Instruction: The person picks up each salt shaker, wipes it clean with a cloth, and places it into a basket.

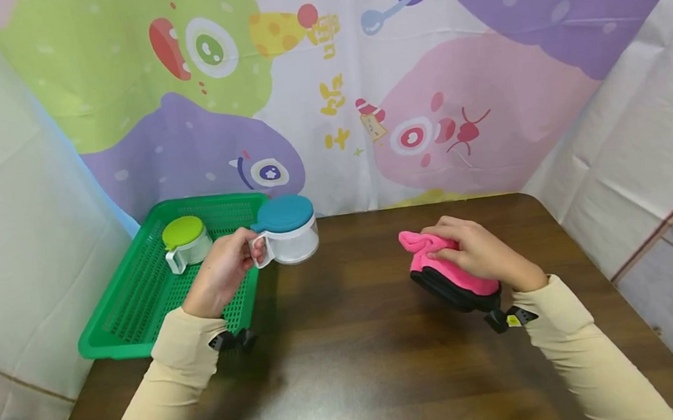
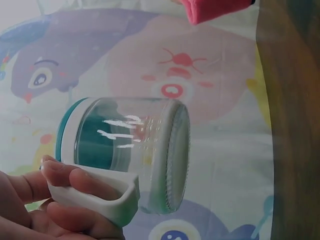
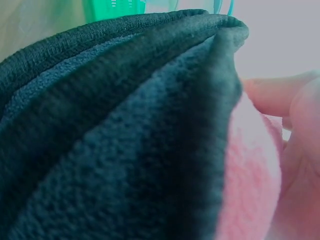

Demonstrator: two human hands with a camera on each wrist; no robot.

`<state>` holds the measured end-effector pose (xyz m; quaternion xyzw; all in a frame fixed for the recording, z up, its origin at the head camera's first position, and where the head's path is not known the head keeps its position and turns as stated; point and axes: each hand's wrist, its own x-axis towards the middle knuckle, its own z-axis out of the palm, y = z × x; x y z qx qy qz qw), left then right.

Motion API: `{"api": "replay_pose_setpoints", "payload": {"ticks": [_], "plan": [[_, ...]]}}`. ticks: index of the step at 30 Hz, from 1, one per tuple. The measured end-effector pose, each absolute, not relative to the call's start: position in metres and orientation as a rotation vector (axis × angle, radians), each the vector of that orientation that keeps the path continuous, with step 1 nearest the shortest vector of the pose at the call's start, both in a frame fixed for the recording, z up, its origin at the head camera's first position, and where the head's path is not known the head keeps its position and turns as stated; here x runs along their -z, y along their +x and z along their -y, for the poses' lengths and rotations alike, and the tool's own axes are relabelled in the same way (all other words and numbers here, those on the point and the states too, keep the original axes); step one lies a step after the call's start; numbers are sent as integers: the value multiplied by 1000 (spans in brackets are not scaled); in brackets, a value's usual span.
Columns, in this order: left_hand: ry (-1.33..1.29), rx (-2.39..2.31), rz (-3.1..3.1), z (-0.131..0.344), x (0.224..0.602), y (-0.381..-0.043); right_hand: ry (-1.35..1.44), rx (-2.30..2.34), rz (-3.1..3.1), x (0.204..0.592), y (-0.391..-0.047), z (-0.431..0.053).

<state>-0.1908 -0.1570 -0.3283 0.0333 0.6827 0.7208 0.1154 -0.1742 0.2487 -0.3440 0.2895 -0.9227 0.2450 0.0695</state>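
My left hand (image 1: 226,266) grips the white handle of a clear seasoning jar (image 1: 294,243) with a blue lid (image 1: 285,213). In the head view the jar is upright beside the right rim of a green basket. The left wrist view shows my fingers curled through the handle (image 2: 100,192), and the jar looks bare of contents. On the right, my right hand (image 1: 473,249) pinches a folded cloth (image 1: 451,270), pink on one face and black on the other. Its dark folds (image 3: 115,125) fill most of the right wrist view, with thumb and fingers at the pink side.
The green basket (image 1: 123,350) stands at the table's left. In it is another clear jar with a lime-green lid (image 1: 184,232) and a white handle. The brown wooden table (image 1: 349,367) runs up to a cartoon-printed curtain (image 1: 345,170) at the back.
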Motion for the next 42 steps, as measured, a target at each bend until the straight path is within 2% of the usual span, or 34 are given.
{"api": "replay_pose_setpoints", "payload": {"ticks": [22, 42], "plan": [[80, -2124, -1937, 204, 308, -208, 793, -783, 2794, 354, -168, -266], [-74, -2148, -1947, 248, 317, -233, 735, -814, 2792, 361, -164, -279]]}}
